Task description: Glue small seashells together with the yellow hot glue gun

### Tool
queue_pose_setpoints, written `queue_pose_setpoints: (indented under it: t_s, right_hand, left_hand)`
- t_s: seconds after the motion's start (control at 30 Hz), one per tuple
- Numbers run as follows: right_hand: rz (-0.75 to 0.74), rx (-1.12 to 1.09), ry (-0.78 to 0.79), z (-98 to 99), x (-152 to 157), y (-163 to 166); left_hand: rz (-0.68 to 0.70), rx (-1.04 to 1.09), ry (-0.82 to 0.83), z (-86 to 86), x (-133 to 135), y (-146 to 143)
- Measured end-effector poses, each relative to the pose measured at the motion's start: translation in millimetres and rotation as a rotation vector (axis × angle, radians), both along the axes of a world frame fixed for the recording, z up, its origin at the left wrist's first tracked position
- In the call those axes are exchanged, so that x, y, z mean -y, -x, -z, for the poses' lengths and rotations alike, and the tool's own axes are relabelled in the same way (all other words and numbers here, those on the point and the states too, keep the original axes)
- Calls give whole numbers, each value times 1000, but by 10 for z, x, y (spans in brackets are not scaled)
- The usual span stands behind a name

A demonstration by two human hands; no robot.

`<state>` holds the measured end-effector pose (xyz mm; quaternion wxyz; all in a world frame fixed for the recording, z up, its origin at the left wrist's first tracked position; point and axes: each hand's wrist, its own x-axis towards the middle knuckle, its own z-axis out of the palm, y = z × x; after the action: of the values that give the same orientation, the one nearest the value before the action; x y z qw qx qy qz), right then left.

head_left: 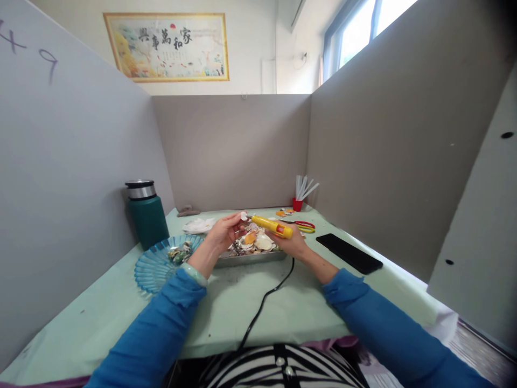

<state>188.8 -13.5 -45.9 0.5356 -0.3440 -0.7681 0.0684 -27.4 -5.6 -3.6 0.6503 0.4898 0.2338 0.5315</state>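
My left hand point(223, 233) pinches a small white shell point(243, 216) between its fingertips, held above a metal tray point(242, 261) full of several shells. My right hand point(291, 243) grips a yellow glue gun point(271, 226), its tip pointing left and almost touching the shell. A black cord point(262, 302) runs from the gun toward me across the green table. Both sleeves are blue.
A blue glass plate point(150, 267) with small shells lies at the left, a green flask point(146, 213) behind it. A black phone point(349, 253) lies at the right. Scissors point(304, 225) and a red cup of white sticks point(298, 202) stand at the back. Grey partition walls enclose the table.
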Motion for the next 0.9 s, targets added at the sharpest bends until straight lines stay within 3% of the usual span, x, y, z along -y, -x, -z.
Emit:
queue_pose_setpoints:
  t_s: [0.9]
  right_hand:
    - [-1, -42, 25, 10, -22, 17]
  left_hand:
    - [-25, 17, 8, -2, 17, 7]
